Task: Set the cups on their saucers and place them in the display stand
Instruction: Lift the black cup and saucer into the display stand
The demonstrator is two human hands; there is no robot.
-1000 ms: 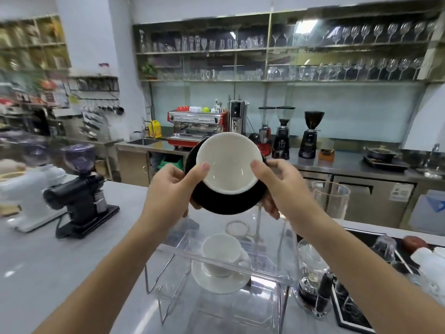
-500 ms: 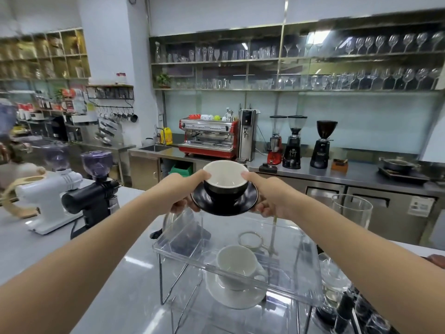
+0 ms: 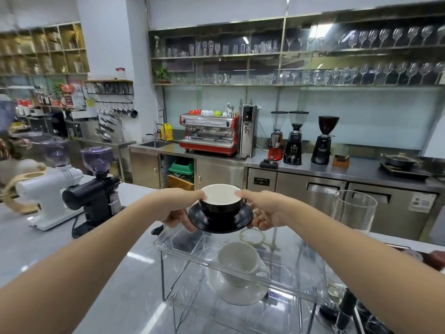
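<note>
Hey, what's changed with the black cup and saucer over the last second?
Both hands, left hand and right hand, have lowered the black cup on its black saucer from a raised, tilted-toward-camera position to level, just above the clear display stand top shelf. The grip is unchanged. The white cup and white saucer stayed on the lower shelf.

Between my fingers the cup [image 3: 220,202] is black outside, white inside, on a plain black saucer [image 3: 220,224]. Below my hands the stand [image 3: 240,266] is clear, with silvery wire legs, and under its top sit a white cup [image 3: 238,263] and white saucer [image 3: 237,292]. Left of my left hand [image 3: 178,208] stand a black grinder [image 3: 96,189] with a purple-tinted hopper and a white grinder [image 3: 48,191]. Beyond my fingers the espresso machine [image 3: 209,133] is red and silver. The counter [image 3: 48,249] is pale grey.
</note>
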